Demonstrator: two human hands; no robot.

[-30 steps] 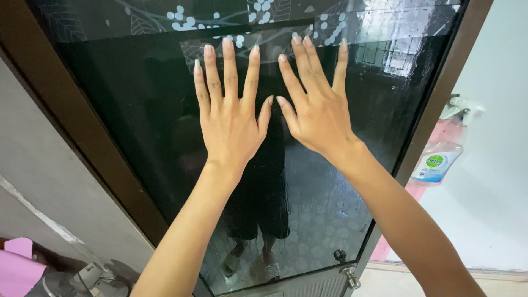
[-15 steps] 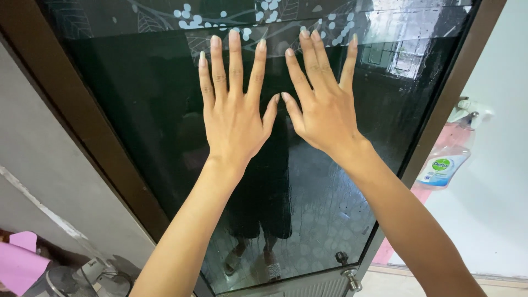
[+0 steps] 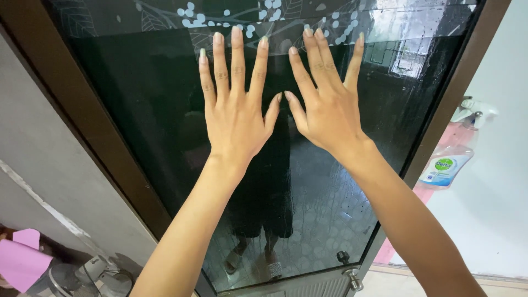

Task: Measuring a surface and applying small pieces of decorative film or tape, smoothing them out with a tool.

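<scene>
Pressing flat on the dark glass door [image 3: 165, 137], the left hand [image 3: 237, 118] and right hand [image 3: 324, 110] lie open (thumbs nearly touching), fingers pointing up its length.

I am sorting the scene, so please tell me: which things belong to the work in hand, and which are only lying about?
In hand:
- left hand, flat on the glass
- right hand, flat on the glass
- dark glass door panel

Lying about:
- spray bottle at the right
- pink object at lower left
- door knob at the door's bottom edge
</scene>
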